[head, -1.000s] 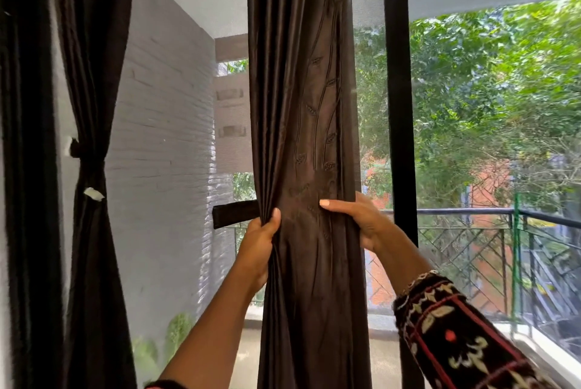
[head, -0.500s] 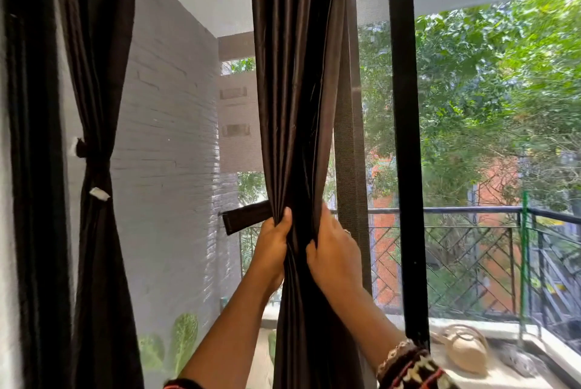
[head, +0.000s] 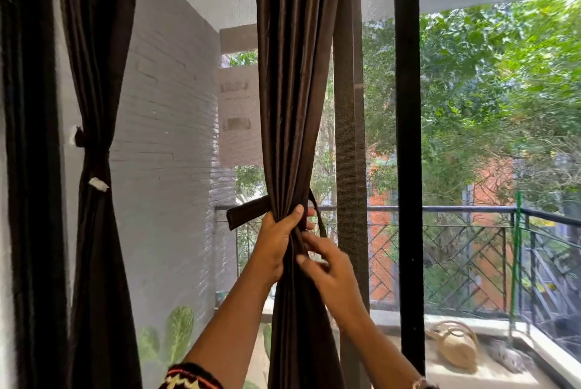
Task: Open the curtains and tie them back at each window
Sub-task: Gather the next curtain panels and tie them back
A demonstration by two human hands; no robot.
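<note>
Hanging at the far left of the frame: one dark curtain, gathered at mid-height by its own tie, with a small white tag just below the gather.

Behind it, left of centre: a white brick wall; green leaves at its foot, low in the frame.

Bottom centre: my patterned sleeve, forearm rising from it.

Centre: the second dark curtain, hanging from the top edge and bunched into a narrow column at mid-height.

Item, tieback strap: its flat end sticks out to the left of the bunch; a thin loop of it shows at the bunch's right edge.

Item, my left hand: fingers curled round the bunched cloth, thumb up across the front, just below the strap.

Item, my right hand: just below and to the right of the left, fingers bent, tips at the curtain's right edge where the thin loop comes down. Blurred; I cannot tell whether they pinch strap, cloth or nothing.

Right of centre: a black window frame upright.

Right: a balcony railing with lattice beneath, trees beyond, and a beige watering can on the ledge, lower right.
</note>
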